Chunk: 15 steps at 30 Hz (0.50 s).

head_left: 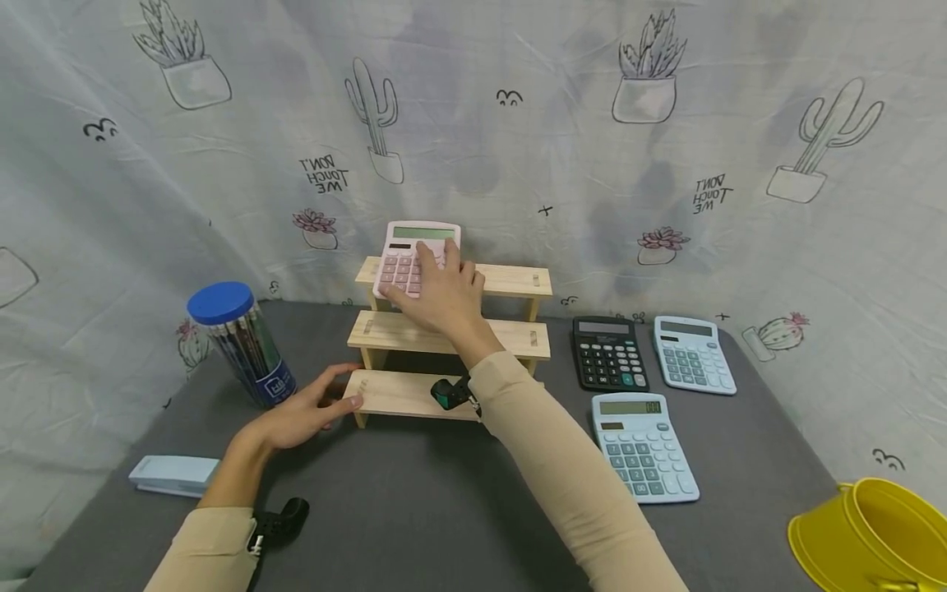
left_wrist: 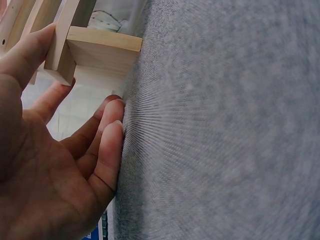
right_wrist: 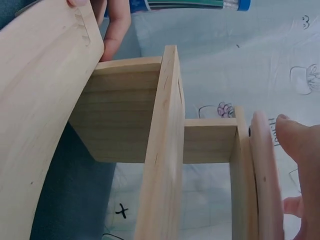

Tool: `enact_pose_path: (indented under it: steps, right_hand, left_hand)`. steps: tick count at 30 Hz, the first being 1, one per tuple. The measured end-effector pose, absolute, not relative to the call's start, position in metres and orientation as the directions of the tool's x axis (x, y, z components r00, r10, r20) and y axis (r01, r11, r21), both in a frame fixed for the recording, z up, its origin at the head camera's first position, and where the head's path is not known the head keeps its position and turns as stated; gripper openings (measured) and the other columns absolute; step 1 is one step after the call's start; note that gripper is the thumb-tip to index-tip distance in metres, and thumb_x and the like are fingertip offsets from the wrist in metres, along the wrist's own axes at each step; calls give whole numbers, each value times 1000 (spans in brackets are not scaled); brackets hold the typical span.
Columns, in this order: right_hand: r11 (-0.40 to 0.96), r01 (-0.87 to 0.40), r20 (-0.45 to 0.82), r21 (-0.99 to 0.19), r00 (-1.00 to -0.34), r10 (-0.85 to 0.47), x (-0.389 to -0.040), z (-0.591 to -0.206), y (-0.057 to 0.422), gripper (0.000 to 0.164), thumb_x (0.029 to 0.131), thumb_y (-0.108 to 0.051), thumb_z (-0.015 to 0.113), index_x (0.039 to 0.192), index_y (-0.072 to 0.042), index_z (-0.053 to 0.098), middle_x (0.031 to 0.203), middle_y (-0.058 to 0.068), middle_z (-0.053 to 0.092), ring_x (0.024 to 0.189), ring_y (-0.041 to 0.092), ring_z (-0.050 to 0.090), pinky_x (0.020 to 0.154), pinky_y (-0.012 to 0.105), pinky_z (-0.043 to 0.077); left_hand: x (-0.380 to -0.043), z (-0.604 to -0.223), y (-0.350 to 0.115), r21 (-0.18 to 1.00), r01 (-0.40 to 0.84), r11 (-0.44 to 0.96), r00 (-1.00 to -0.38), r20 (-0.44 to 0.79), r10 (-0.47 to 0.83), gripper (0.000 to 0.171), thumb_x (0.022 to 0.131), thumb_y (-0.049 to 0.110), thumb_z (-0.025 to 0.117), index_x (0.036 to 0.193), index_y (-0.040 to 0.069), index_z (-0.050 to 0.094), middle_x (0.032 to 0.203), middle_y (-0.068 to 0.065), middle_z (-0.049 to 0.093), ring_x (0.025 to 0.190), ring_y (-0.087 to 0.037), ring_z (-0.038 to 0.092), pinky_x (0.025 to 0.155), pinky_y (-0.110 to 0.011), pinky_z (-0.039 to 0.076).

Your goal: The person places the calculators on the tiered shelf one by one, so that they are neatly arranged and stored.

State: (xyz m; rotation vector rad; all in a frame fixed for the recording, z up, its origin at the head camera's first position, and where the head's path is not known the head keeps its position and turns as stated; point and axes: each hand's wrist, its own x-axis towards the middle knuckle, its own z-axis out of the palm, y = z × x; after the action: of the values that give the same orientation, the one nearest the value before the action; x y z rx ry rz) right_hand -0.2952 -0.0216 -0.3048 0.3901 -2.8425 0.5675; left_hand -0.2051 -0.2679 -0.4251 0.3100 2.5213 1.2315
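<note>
A pink calculator [head_left: 403, 255] lies face up on the top board of a three-step wooden stand [head_left: 399, 329], near its left end. My right hand [head_left: 447, 300] is spread over the keys, fingers extended towards the display and thumb by the lower left edge. From the right wrist, the calculator [right_wrist: 265, 175] appears edge-on, flat along the board, with the thumb a little off it. At the lowest step's left end, my left hand [head_left: 307, 415] holds the board's corner between thumb and index finger. Its other fingers [left_wrist: 110, 150] rest near the grey tabletop.
Right of the stand lie a black calculator [head_left: 610, 353] and two light blue calculators [head_left: 695, 353] [head_left: 644, 448]. A blue-lidded jar of pencils [head_left: 247, 345] stands left, with a pale blue stapler-like object [head_left: 173, 474] nearer. A yellow bucket [head_left: 851, 534] sits front right; a patterned curtain [head_left: 481, 164] hangs behind.
</note>
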Motion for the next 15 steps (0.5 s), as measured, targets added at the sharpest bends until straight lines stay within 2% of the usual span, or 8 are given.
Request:
enact_pose_path:
  steps: [8, 15]
  right_hand:
    - [846, -365, 283, -388, -921, -268, -282, -299, -3, 98, 90, -76, 57, 164, -23, 23, 168, 10, 19, 148, 37, 28, 114, 55, 33]
    - [831, -390, 277, -396, -914, -297, -264, -308, 35, 95, 90, -74, 60, 163, -24, 26, 167, 8, 20, 150, 37, 22, 117, 59, 24]
  left_hand:
    - [-205, -425, -273, 784, 62, 617, -931, -177, 318, 72, 106, 46, 54, 163, 24, 16, 151, -29, 41, 126, -41, 55, 87, -49, 52]
    - [-208, -427, -271, 794, 86, 602, -921, -167, 351, 73, 107, 43, 55, 164, 22, 15, 149, -31, 41, 125, -42, 55, 86, -49, 52]
